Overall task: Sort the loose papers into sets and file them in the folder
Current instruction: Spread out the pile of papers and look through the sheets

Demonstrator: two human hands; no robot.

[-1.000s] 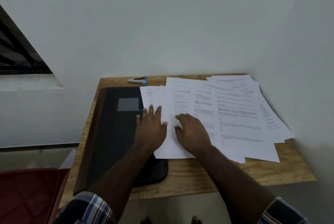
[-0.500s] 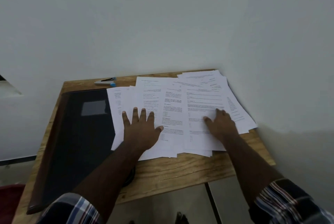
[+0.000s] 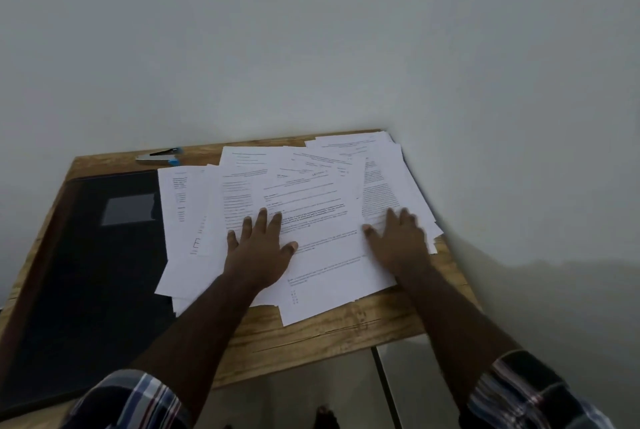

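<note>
Both palms lay flat, fingers spread, gripping nothing: left hand (image 3: pixel 258 248) and right hand (image 3: pixel 398 241) pressed on the loose papers (image 3: pixel 311 207), fanned at 3 o'clock of the black folder (image 3: pixel 97 272). Sheets at 5 o'clock overhung the wooden table (image 3: pixel 311 335); a careless sweep could have spilled them.
</note>
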